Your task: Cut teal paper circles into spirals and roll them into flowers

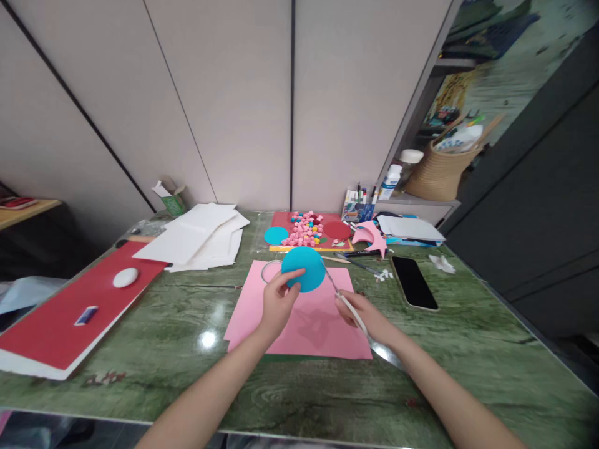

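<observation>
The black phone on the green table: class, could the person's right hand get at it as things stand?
Probably yes. The phone lies flat just right of the right hand, with bare tabletop between them. But that hand's grip is shut on a thin white-handled tool, which would hamper picking it up.

A single view, from a camera worn on the person's head, looks forward and down across the desk (pixel 140 349) toward the wall (pixel 234 93) at twelve o'clock. It sits close: both forearms enter from six o'clock, and the desk's far edge lies mid-frame.
</observation>
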`<action>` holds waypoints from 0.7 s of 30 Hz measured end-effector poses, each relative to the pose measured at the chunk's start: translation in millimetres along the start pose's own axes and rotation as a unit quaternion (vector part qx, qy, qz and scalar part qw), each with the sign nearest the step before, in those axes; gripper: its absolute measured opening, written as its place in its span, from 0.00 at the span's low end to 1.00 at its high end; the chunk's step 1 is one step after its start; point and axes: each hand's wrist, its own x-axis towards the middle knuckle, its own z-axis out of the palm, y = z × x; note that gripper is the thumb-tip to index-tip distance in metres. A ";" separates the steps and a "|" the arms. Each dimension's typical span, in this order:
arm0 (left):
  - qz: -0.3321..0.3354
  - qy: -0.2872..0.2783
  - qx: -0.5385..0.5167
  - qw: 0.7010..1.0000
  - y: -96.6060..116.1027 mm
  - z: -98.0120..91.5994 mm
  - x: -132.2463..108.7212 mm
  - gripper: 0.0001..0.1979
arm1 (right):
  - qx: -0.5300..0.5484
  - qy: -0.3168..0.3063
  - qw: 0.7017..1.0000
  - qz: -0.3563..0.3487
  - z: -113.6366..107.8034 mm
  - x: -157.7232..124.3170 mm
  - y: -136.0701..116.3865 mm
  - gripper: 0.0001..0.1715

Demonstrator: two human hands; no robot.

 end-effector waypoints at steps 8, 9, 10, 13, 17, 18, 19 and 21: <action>0.000 0.000 -0.006 1.000 0.0 0.7 -0.9 0.12 | 0.017 0.005 1.000 0.002 1.7 0.1 0.0 0.18; 0.000 -0.002 -0.008 1.000 0.2 0.7 -1.0 0.12 | 0.018 0.005 1.000 0.002 1.8 0.1 -0.4 0.18; 0.002 -0.004 -0.009 1.000 0.5 0.6 -1.0 0.12 | 0.019 0.004 1.000 0.004 2.1 0.0 -0.9 0.18; 0.007 -0.005 -0.006 1.000 2.0 0.6 -1.0 0.13 | 0.023 0.003 1.000 0.016 3.0 0.3 -2.2 0.18; 0.008 0.007 0.012 1.000 3.7 1.8 -1.1 0.13 | 0.025 0.003 0.999 0.026 4.4 1.4 -3.4 0.18; 0.007 0.009 0.015 1.000 3.9 2.5 -1.2 0.13 | 0.026 0.003 0.999 0.027 4.9 1.6 -3.4 0.18; 0.007 0.012 0.017 1.000 3.9 3.1 -1.4 0.14 | 0.028 0.004 0.999 0.028 5.5 1.8 -3.4 0.18; 0.007 0.017 0.022 1.000 3.5 4.4 -1.7 0.14 | 0.032 0.006 0.999 0.031 6.9 1.8 -3.3 0.18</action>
